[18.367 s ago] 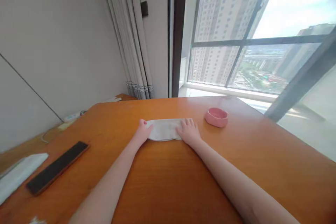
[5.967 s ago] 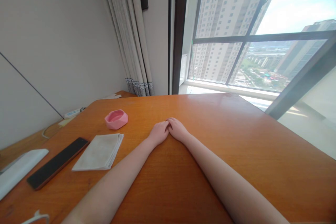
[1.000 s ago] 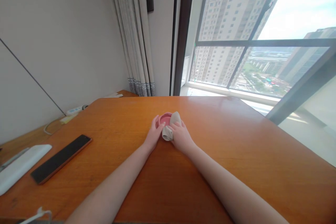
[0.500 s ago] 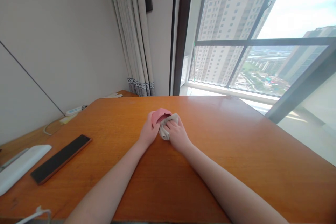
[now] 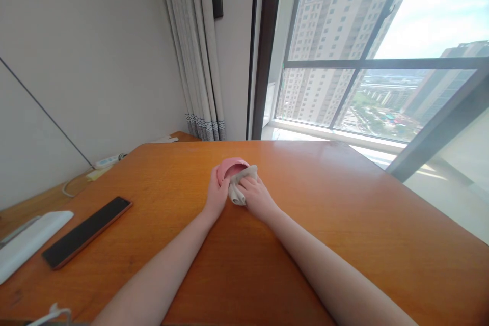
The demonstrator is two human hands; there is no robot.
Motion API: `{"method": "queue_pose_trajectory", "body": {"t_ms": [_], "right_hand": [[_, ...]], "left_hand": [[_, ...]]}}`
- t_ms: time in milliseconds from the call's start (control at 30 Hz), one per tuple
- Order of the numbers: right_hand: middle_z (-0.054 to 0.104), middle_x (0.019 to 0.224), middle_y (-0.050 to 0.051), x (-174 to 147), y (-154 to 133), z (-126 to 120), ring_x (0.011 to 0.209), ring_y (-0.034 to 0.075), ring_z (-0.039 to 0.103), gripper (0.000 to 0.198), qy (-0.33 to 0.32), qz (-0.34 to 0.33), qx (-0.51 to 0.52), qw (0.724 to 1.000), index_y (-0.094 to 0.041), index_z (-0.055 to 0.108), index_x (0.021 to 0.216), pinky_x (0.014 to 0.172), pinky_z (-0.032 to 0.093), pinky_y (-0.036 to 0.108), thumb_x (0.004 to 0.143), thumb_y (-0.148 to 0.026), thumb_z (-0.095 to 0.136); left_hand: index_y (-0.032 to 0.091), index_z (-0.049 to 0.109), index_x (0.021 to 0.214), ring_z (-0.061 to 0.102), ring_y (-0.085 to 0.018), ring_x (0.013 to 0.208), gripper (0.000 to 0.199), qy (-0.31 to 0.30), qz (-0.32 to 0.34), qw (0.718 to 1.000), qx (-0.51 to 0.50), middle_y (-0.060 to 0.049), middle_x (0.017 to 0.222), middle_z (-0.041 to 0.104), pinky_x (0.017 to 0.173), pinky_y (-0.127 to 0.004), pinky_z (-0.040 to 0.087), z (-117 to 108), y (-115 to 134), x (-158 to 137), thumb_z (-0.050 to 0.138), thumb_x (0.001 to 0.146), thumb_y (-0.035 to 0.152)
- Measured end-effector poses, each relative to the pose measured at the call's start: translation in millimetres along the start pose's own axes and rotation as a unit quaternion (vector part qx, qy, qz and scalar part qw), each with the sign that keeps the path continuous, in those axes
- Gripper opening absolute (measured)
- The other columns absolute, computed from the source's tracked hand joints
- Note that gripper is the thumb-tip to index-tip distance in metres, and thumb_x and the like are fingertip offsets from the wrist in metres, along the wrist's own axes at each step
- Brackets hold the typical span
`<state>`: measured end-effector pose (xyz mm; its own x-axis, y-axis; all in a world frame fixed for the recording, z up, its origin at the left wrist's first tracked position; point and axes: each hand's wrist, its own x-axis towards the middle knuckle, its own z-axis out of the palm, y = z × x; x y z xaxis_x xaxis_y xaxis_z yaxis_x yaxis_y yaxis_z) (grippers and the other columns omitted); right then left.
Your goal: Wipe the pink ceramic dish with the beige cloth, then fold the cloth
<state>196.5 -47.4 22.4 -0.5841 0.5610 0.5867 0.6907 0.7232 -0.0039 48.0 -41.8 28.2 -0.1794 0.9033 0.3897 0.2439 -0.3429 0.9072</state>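
A pink bowl-like container (image 5: 232, 164) is tilted so that its hollow faces me, above the middle of the wooden table. My left hand (image 5: 218, 189) is closed around its left side, with the thumb near the rim. A light grey cloth (image 5: 237, 192) is bunched in my right hand (image 5: 255, 192), whose fingers press it against the bowl's right rim. Part of the cloth hangs below the rim. The far side of the bowl and the tips of my left fingers are hidden.
On the left of the wooden table (image 5: 305, 244) lies a dark phone-like slab (image 5: 87, 232), beside a white tray-like object (image 5: 34, 237). A white cable (image 5: 53, 316) shows at the front left edge. Behind are a power strip (image 5: 107, 161), a curtain (image 5: 194, 51) and a window.
The bowl has turned slightly, showing more of its rounded pink side. My right hand and the cloth have shifted a little left and down along its rim.
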Motion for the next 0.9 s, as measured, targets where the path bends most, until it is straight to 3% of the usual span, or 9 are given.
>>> {"method": "queue_pose_trajectory", "body": {"t_ms": [100,167,300,400,567,700,800,900], "right_hand": [[0.056,0.081,0.003,-0.3,4.9,-1.4,0.086,0.018,0.048,0.017,0.007,-0.005,-0.025,1.000,-0.021,0.060,0.083,0.098,0.028,0.040,0.090,-0.020,0.045],[0.056,0.080,0.003,-0.8,6.0,-0.7,0.084,0.018,0.047,0.017,0.011,-0.002,-0.029,1.000,-0.021,0.060,0.081,0.095,0.030,0.039,0.090,-0.020,0.046],[0.057,0.081,0.005,-1.7,3.1,2.6,0.081,0.020,0.047,0.014,0.002,0.014,-0.032,0.999,-0.019,0.062,0.085,0.080,0.035,0.036,0.087,-0.017,0.049],[0.057,0.081,0.005,-2.0,1.8,4.0,0.080,0.020,0.046,0.012,0.001,0.013,-0.024,1.000,-0.019,0.062,0.084,0.078,0.035,0.035,0.085,-0.017,0.050],[0.056,0.079,0.004,-1.3,5.4,2.2,0.081,0.018,0.046,0.017,0.025,-0.005,-0.036,0.999,-0.020,0.061,0.079,0.082,0.034,0.035,0.089,-0.019,0.046],[0.056,0.078,0.004,-1.7,8.1,4.3,0.080,0.018,0.046,0.021,0.035,0.008,-0.053,0.998,-0.020,0.060,0.076,0.080,0.034,0.034,0.090,-0.018,0.045],[0.056,0.077,0.005,-3.0,7.4,9.0,0.078,0.018,0.045,0.021,0.044,0.010,-0.046,0.998,-0.019,0.061,0.075,0.076,0.034,0.034,0.089,-0.017,0.046],[0.056,0.077,0.005,-4.4,4.8,12.5,0.078,0.019,0.045,0.021,0.050,0.007,-0.038,0.998,-0.019,0.063,0.077,0.076,0.034,0.034,0.089,-0.018,0.046]], "left_hand": [[0.021,0.050,0.110,0.055,-0.021,0.103,0.034,-0.070,0.042,0.996,0.048,-0.005,0.108,0.059,0.096,-0.037,0.040,-8.0,3.8,7.5,0.050,0.076,0.022],[0.021,0.048,0.114,0.054,-0.021,0.106,0.040,-0.062,0.027,0.997,0.039,-0.006,0.113,0.058,0.097,-0.037,0.040,-4.3,2.5,5.6,0.054,0.074,0.022],[0.021,0.041,0.113,0.060,-0.017,0.093,0.040,-0.002,-0.119,0.985,-0.128,-0.004,0.100,0.060,0.083,-0.032,0.048,16.9,-11.2,-8.8,0.054,0.077,0.033],[0.019,0.045,0.095,0.059,-0.014,0.076,0.026,-0.006,-0.169,0.974,-0.153,0.000,0.080,0.058,0.071,-0.029,0.049,22.8,-19.8,-12.3,0.054,0.076,0.034],[0.019,0.047,0.081,0.051,-0.012,0.070,0.011,-0.010,-0.067,0.998,-0.011,0.003,0.075,0.051,0.067,-0.026,0.045,4.4,-11.3,2.5,0.052,0.073,0.023],[0.019,0.047,0.083,0.050,-0.013,0.068,0.014,-0.038,-0.023,0.998,0.054,0.004,0.072,0.049,0.066,-0.026,0.044,-1.6,-1.6,7.2,0.054,0.074,0.026],[0.020,0.046,0.099,0.055,-0.015,0.086,0.029,-0.027,-0.040,0.999,0.001,-0.001,0.091,0.056,0.078,-0.029,0.046,4.6,-2.5,1.1,0.056,0.076,0.034],[0.022,0.037,0.117,0.053,-0.018,0.109,0.049,-0.006,-0.051,0.995,-0.086,-0.006,0.118,0.053,0.092,-0.031,0.043,13.3,-6.9,-6.7,0.060,0.075,0.032]]}}
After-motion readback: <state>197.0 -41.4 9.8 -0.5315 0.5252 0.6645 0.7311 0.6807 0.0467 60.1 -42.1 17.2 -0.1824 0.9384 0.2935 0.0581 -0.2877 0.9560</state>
